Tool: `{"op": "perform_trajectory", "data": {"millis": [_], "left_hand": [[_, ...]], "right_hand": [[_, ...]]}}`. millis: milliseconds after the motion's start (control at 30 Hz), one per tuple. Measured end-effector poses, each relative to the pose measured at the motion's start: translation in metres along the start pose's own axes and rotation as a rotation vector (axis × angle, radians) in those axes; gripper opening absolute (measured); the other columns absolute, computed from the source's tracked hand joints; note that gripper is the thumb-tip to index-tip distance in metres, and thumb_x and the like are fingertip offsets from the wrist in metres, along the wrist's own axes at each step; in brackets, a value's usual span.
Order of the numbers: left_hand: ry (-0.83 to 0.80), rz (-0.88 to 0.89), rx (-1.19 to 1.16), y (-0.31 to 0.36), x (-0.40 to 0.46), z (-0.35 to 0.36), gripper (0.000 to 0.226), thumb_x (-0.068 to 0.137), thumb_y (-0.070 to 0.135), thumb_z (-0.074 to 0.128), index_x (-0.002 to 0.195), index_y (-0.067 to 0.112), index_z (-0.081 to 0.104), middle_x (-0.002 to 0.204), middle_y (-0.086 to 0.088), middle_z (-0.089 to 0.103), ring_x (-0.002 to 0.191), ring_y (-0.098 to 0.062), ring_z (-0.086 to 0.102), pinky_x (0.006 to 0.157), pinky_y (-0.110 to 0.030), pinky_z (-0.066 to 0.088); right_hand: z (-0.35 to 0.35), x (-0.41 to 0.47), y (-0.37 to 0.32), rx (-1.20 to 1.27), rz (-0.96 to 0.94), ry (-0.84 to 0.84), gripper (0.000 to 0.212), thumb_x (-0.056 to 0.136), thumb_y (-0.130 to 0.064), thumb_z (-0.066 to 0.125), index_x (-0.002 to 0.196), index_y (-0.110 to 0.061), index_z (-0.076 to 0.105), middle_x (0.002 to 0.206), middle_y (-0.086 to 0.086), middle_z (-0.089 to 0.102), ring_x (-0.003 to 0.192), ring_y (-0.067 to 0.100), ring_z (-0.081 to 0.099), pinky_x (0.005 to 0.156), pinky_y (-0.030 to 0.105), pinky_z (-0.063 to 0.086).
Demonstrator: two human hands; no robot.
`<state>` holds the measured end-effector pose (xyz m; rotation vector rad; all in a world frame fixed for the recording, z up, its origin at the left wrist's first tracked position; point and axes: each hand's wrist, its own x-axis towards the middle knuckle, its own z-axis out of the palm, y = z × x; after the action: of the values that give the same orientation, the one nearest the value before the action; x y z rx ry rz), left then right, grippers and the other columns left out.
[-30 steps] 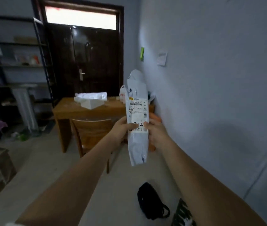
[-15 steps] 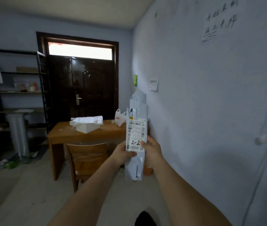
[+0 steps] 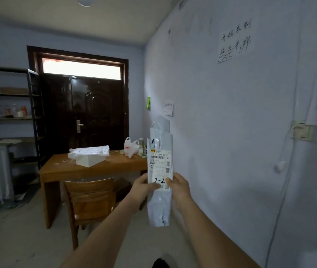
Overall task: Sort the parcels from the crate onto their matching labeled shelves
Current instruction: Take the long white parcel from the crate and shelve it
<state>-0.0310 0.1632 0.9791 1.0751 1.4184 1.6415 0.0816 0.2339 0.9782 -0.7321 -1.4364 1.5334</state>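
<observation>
Since the earlier frames the view has tilted up: ceiling and a handwritten wall note [image 3: 234, 42] now show on the right wall, and the black bag once on the near floor is now only a dark sliver at the bottom edge. Both hands still hold the parcel [image 3: 159, 202] upright in front of the person, at centre right of the view, near the right wall and off every surface.

Left hand [image 3: 143, 187] grips the parcel's left edge, thumb lying across the front at the foot of the label [image 3: 160, 167]. Right hand [image 3: 179, 187] grips the right edge at the same height, thumb over the label's lower right corner. Both are clamped on the parcel. It is a long, narrow grey mailer bag, its top flap folded and rising above the label, its lower end hanging free below the hands. "2-2" is handwritten on the label between the two thumbs, under a barcode and small print too fine to read.

Farther off, left of the parcel, stands a wooden table [image 3: 57, 172] with a chair [image 3: 90, 200] pushed up to its near side. On the table lie a white box [image 3: 90, 161] with a clear plastic pack on top, and a white carrier bag [image 3: 131, 147] at the far right end. A dark double door [image 3: 82, 113] fills the far wall. Black shelves [image 3: 8, 117] run along the far left, holding small bottles and papers; shelf labels cannot be made out
</observation>
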Motion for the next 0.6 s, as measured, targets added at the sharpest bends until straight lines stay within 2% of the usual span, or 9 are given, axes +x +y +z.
{"op": "perform_trajectory", "data": {"millis": [67, 100, 233, 333, 400, 433, 500, 533, 600], "left_hand": [[0.018, 0.01, -0.069, 0.007, 0.0, 0.014, 0.029, 0.084, 0.0, 0.062, 0.112, 0.009, 0.062, 0.107, -0.011, 0.07, 0.091, -0.025, 0.069, 0.066, -0.03, 0.057], [0.029, 0.01, -0.107, 0.01, 0.0, 0.022, 0.026, 0.085, 0.003, 0.063, 0.11, 0.008, 0.062, 0.105, -0.014, 0.07, 0.09, -0.028, 0.069, 0.068, -0.035, 0.058], [0.005, 0.012, -0.181, 0.017, 0.0, 0.063, 0.01, 0.088, 0.004, 0.059, 0.098, 0.006, 0.061, 0.098, -0.021, 0.069, 0.079, -0.033, 0.068, 0.069, -0.043, 0.058], [-0.077, 0.01, -0.145, 0.01, -0.013, 0.099, 0.009, 0.089, 0.002, 0.057, 0.098, 0.002, 0.06, 0.096, -0.025, 0.067, 0.073, -0.034, 0.068, 0.063, -0.042, 0.058], [-0.117, -0.013, -0.141, 0.003, -0.026, 0.116, 0.011, 0.09, 0.002, 0.057, 0.1, 0.0, 0.059, 0.089, -0.023, 0.07, 0.066, -0.032, 0.069, 0.055, -0.039, 0.058], [-0.144, -0.024, -0.136, 0.001, -0.034, 0.122, 0.013, 0.089, 0.002, 0.057, 0.101, -0.002, 0.059, 0.087, -0.023, 0.07, 0.067, -0.034, 0.069, 0.057, -0.042, 0.058], [-0.229, -0.05, -0.093, -0.004, -0.047, 0.132, 0.021, 0.087, 0.004, 0.061, 0.106, -0.004, 0.058, 0.096, -0.029, 0.068, 0.079, -0.042, 0.068, 0.074, -0.058, 0.055], [-0.279, -0.049, -0.069, -0.006, -0.057, 0.138, 0.022, 0.086, 0.005, 0.062, 0.107, -0.003, 0.059, 0.099, -0.031, 0.067, 0.084, -0.045, 0.066, 0.079, -0.063, 0.051], [-0.352, -0.001, -0.017, -0.008, -0.079, 0.15, 0.017, 0.087, 0.005, 0.061, 0.104, 0.001, 0.06, 0.096, -0.026, 0.068, 0.083, -0.042, 0.067, 0.075, -0.054, 0.055]], "right_hand": [[-0.019, -0.012, -0.001, -0.103, -0.002, 0.018, 0.025, 0.091, 0.004, 0.049, 0.111, -0.006, 0.061, 0.108, 0.011, 0.067, 0.086, 0.02, 0.065, 0.064, 0.02, 0.053], [-0.028, -0.018, 0.0, -0.138, 0.01, 0.03, 0.025, 0.091, 0.003, 0.049, 0.111, -0.005, 0.061, 0.111, 0.014, 0.067, 0.087, 0.021, 0.065, 0.064, 0.019, 0.053], [-0.06, -0.048, 0.012, -0.148, 0.019, 0.067, 0.024, 0.091, 0.006, 0.047, 0.093, -0.012, 0.062, 0.107, 0.017, 0.068, 0.083, 0.019, 0.066, 0.071, 0.022, 0.055], [-0.084, -0.07, 0.017, -0.109, 0.041, 0.127, 0.027, 0.087, 0.006, 0.046, 0.104, -0.005, 0.064, 0.107, 0.015, 0.069, 0.092, 0.025, 0.069, 0.083, 0.034, 0.057], [-0.099, -0.091, 0.016, -0.073, 0.043, 0.169, 0.025, 0.086, 0.005, 0.05, 0.104, -0.005, 0.064, 0.099, 0.013, 0.071, 0.086, 0.021, 0.071, 0.074, 0.03, 0.058], [-0.106, -0.105, 0.014, -0.086, 0.038, 0.189, 0.022, 0.086, 0.004, 0.052, 0.101, -0.007, 0.065, 0.094, 0.011, 0.071, 0.076, 0.014, 0.071, 0.065, 0.024, 0.056], [-0.116, -0.133, 0.013, -0.111, 0.032, 0.259, 0.017, 0.088, -0.002, 0.057, 0.1, -0.008, 0.066, 0.099, 0.012, 0.071, 0.069, 0.006, 0.066, 0.057, 0.016, 0.051], [-0.121, -0.147, 0.016, -0.109, 0.032, 0.301, 0.019, 0.088, -0.005, 0.058, 0.105, -0.006, 0.067, 0.103, 0.014, 0.07, 0.072, 0.009, 0.066, 0.058, 0.016, 0.052], [-0.128, -0.173, 0.022, -0.121, 0.037, 0.38, 0.023, 0.087, -0.01, 0.058, 0.109, -0.006, 0.066, 0.107, 0.013, 0.069, 0.084, 0.02, 0.068, 0.07, 0.027, 0.058]]}}
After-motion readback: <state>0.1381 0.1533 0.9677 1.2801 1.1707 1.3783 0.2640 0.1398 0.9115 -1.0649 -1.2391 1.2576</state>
